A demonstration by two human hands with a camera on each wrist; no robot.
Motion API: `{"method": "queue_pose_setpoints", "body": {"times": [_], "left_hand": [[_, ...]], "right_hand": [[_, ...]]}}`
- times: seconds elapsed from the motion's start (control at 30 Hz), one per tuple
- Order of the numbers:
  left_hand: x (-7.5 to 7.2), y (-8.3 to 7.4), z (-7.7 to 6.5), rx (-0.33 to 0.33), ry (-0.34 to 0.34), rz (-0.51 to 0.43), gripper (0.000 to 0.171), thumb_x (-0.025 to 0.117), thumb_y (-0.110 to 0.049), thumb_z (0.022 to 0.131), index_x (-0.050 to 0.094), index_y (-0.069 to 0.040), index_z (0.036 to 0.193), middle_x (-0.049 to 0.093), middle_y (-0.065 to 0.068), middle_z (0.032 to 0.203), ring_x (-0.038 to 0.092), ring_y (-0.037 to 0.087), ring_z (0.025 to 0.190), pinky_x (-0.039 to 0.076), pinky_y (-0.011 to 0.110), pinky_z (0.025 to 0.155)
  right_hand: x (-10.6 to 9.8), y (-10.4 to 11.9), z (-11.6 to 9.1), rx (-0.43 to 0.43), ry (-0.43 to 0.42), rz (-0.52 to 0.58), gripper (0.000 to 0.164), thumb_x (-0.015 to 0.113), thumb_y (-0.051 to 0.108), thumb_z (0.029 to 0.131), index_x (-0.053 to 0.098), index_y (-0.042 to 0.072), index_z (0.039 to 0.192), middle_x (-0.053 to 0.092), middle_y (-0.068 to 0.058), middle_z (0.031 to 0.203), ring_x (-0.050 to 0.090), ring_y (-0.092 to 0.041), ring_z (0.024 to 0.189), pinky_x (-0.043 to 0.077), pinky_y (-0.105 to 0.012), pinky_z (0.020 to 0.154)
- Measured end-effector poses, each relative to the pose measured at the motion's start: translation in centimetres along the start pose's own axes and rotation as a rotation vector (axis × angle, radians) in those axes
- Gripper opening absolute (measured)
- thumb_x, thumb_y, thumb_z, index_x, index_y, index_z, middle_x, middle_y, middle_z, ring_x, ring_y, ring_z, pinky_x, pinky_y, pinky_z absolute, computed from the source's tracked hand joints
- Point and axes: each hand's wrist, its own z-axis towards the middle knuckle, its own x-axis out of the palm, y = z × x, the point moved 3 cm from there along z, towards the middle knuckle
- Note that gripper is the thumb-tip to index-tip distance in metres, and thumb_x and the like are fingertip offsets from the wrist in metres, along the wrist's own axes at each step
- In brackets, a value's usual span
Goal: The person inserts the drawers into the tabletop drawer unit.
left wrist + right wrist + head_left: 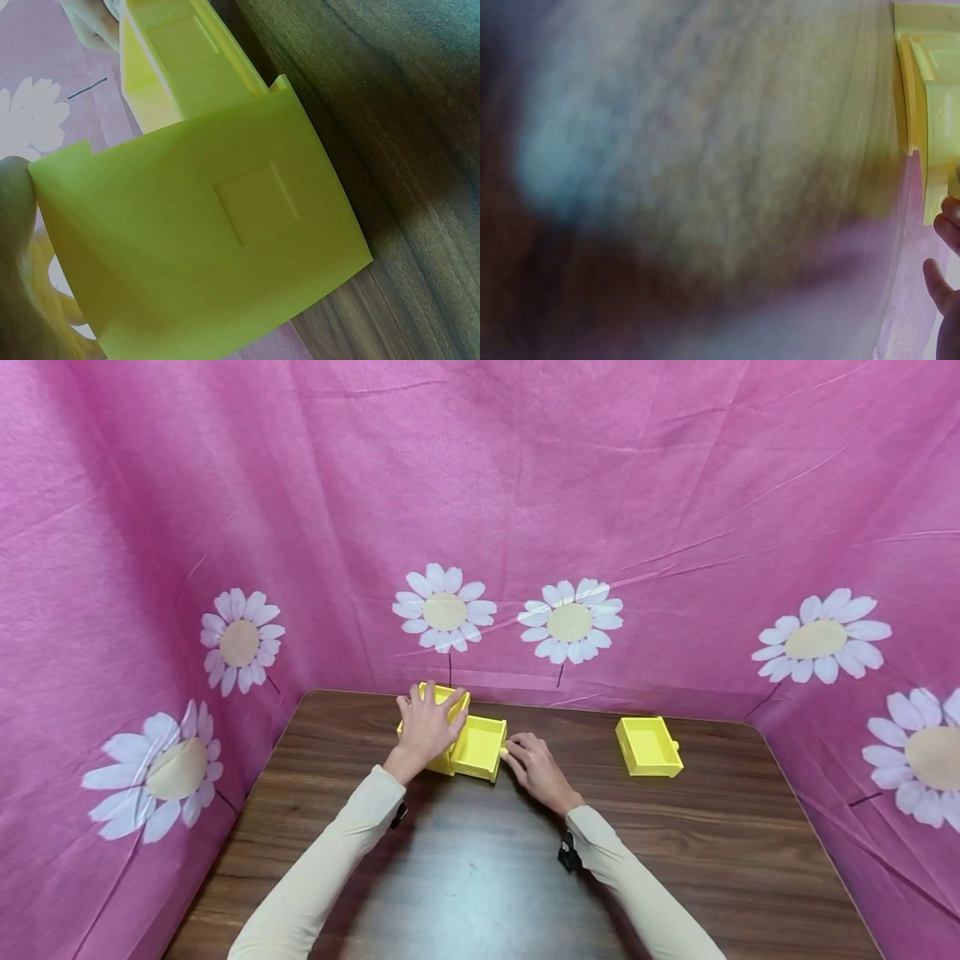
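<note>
A small yellow drawer cabinet (442, 763) stands at the back of the table, left of centre. Over its top lies my left hand (424, 725), fingers spread and bent around it, gripping it. The left wrist view shows the cabinet's flat side wall (195, 232) up close, with part of the hand along its edge. A yellow drawer (480, 743) sticks out of the cabinet toward the right, its inside bare. My right hand (542, 772) pinches the round knob (503, 751) on the drawer's front. In the right wrist view, fingertips (949, 225) show at that knob; a blur hides most of that view.
Farther right on the wooden table (720, 843) sits a second yellow drawer (649, 750), apart from the cabinet, knob facing right. A pink curtain (510, 485) with white flowers hangs behind and along both sides of the table.
</note>
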Motion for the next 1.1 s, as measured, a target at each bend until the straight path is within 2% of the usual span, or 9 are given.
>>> {"method": "queue_pose_setpoints", "body": {"times": [0.33, 0.63, 0.77, 1.0, 1.1], "left_hand": [[0.0, -0.2, -0.2, 0.005, -0.071, 0.007, 0.044, 0.055, -0.047, 0.103, 0.065, -0.029, 0.142, 0.054, 0.029, 0.141, 0.051, 0.055, 0.128, 0.039, 0.070, 0.096], [0.1, -0.2, -0.1, 0.001, -0.054, 0.015, 0.045, 0.053, -0.047, 0.104, 0.064, -0.030, 0.144, 0.053, 0.028, 0.143, 0.050, 0.054, 0.129, 0.039, 0.069, 0.096], [0.1, -0.2, 0.0, 0.005, -0.072, -0.003, 0.044, 0.055, -0.046, 0.104, 0.065, -0.029, 0.144, 0.053, 0.029, 0.143, 0.050, 0.054, 0.128, 0.039, 0.069, 0.095], [0.2, 0.0, 0.0, -0.009, -0.039, -0.027, 0.044, 0.053, -0.046, 0.105, 0.063, -0.030, 0.145, 0.052, 0.029, 0.147, 0.048, 0.055, 0.131, 0.038, 0.070, 0.097], [0.1, -0.1, -0.2, -0.006, -0.053, -0.037, 0.044, 0.054, -0.045, 0.104, 0.064, -0.029, 0.144, 0.052, 0.029, 0.146, 0.048, 0.055, 0.131, 0.039, 0.071, 0.097]], "right_hand": [[0.4, 0.3, 0.2, 0.020, 0.016, 0.007, 0.015, 0.074, 0.005, 0.095, 0.077, 0.002, 0.109, 0.070, -0.012, 0.104, 0.064, -0.029, 0.099, 0.051, -0.051, 0.087], [0.5, 0.4, 0.4, 0.037, 0.040, 0.021, 0.016, 0.072, 0.007, 0.097, 0.076, 0.001, 0.112, 0.069, -0.013, 0.106, 0.063, -0.029, 0.101, 0.050, -0.052, 0.089], [0.5, 0.3, 0.5, 0.051, 0.053, 0.030, 0.015, 0.071, 0.007, 0.098, 0.077, 0.002, 0.111, 0.070, -0.013, 0.106, 0.063, -0.029, 0.100, 0.050, -0.054, 0.092], [0.9, 0.1, 0.6, 0.065, 0.077, 0.033, 0.013, 0.070, 0.008, 0.099, 0.076, 0.003, 0.109, 0.069, -0.012, 0.104, 0.063, -0.029, 0.099, 0.049, -0.056, 0.094], [1.1, 0.2, 0.5, 0.058, 0.073, 0.036, 0.012, 0.070, 0.008, 0.100, 0.076, 0.002, 0.108, 0.069, -0.012, 0.103, 0.063, -0.030, 0.098, 0.049, -0.058, 0.094]]}}
